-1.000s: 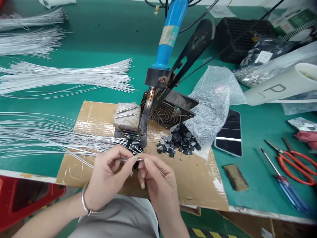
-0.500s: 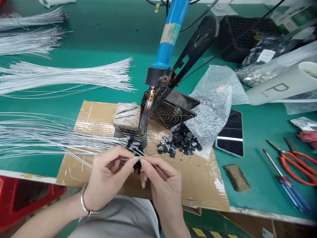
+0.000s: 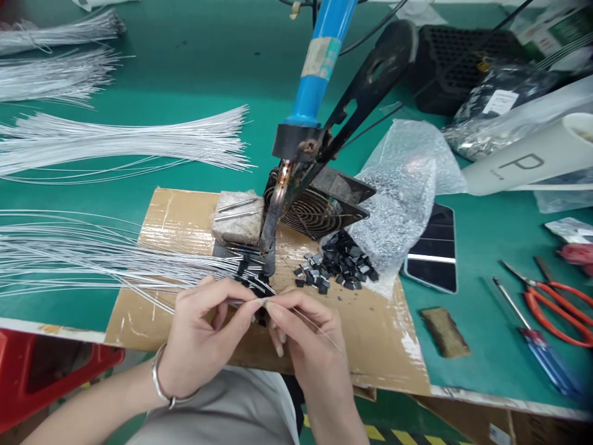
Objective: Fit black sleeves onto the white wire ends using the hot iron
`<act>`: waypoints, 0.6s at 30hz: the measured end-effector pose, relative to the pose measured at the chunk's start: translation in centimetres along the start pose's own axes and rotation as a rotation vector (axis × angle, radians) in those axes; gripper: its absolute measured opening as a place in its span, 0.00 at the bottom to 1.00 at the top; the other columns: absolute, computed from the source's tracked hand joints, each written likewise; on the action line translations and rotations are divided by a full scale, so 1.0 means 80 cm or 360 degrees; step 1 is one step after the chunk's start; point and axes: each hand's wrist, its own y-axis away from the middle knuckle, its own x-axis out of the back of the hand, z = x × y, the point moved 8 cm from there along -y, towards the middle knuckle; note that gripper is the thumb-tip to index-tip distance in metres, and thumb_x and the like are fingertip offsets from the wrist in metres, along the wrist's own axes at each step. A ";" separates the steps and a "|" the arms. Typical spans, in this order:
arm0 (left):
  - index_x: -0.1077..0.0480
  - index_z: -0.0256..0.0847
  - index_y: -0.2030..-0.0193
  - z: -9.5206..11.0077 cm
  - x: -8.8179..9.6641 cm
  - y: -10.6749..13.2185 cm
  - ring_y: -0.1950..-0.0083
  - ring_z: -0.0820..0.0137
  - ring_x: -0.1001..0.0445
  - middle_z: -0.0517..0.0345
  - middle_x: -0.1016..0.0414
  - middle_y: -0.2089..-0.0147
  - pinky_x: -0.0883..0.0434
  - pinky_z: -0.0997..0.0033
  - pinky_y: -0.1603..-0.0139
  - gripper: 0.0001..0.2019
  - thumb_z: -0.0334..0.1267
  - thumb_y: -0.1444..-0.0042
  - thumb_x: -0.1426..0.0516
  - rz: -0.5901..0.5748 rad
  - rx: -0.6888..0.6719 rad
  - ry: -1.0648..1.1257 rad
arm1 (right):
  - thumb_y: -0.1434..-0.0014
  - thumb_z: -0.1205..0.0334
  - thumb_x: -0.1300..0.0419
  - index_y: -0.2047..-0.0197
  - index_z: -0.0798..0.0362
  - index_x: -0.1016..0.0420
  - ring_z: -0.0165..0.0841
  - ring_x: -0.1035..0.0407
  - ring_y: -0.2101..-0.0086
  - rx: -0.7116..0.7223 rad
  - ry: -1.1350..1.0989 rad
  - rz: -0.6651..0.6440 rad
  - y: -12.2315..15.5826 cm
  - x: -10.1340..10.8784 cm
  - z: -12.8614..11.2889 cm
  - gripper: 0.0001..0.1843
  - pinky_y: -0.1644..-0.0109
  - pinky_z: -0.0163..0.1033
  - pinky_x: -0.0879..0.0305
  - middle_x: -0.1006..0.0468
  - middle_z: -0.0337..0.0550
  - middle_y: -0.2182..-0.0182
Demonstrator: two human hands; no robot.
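My left hand [image 3: 204, 340], with a metal bangle at the wrist, pinches with thumb and forefinger in front of the soldering iron. The fingertips of my right hand [image 3: 310, 337] meet it in a matching pinch. A thin wire [image 3: 319, 330] runs from this meeting point across my right fingers; the pinched part is hidden. Just behind the hands, a loose bundle of white wires [image 3: 185, 262] ends among small black pieces [image 3: 252, 278]. The blue-handled soldering iron [image 3: 315, 80] points down above them, held by a black metal arm [image 3: 370, 80].
A wrapped block [image 3: 236, 232] carries two metal rods. Behind is a fan [image 3: 308, 213]; right of it lie black connector pieces [image 3: 347, 262] and bubble wrap [image 3: 398, 185]. Further right are a phone [image 3: 433, 247], a brown sponge-like pad [image 3: 445, 332], a screwdriver [image 3: 542, 355] and orange-handled scissors [image 3: 556, 303].
Both hands stay pinched together, and their meeting point has shifted slightly right. My right hand has moved a little right and down with the wire.
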 end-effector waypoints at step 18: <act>0.24 0.43 0.67 -0.001 0.001 0.001 0.78 0.75 0.47 0.69 0.39 0.79 0.46 0.73 0.76 0.07 0.30 0.36 0.38 0.0121 -0.0017 -0.0087 | 0.45 0.55 0.24 0.69 0.50 0.11 0.24 0.41 0.82 -0.0072 -0.0198 0.0034 0.000 -0.009 0.011 0.08 0.81 0.29 0.39 0.32 0.34 0.83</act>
